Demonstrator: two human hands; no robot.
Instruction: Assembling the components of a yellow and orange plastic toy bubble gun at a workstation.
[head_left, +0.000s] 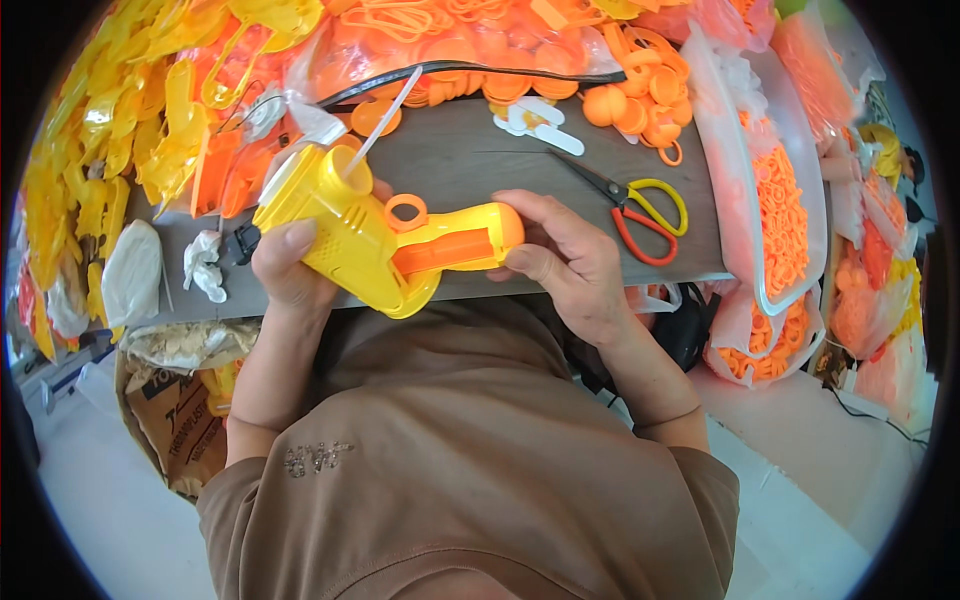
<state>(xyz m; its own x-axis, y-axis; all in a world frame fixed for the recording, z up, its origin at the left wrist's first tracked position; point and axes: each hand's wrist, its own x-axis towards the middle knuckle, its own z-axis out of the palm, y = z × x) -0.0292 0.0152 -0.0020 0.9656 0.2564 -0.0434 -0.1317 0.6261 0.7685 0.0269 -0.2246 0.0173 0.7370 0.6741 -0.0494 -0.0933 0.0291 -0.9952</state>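
Note:
Over the near edge of the table I hold a yellow plastic toy gun (352, 250), tilted so its wide end points to the far left. My left hand (290, 262) is closed around the body, its thumb pressed on the side. At the other end, my right hand (575, 260) pinches the rounded tip of the handle between thumb and fingers. An orange ring trigger (406, 211) stands out where the handle meets the body. Along the handle runs an orange inset (445, 251). A thin white tube (388, 120) sticks up from the body.
Scissors (650, 222) with red and yellow handles lie right of my hands. White flat pieces (543, 122) are farther back. Yellow parts (100, 130) heap up at left; orange caps (650, 90) lie at back. A clear bin (712, 120) holds small orange parts at right.

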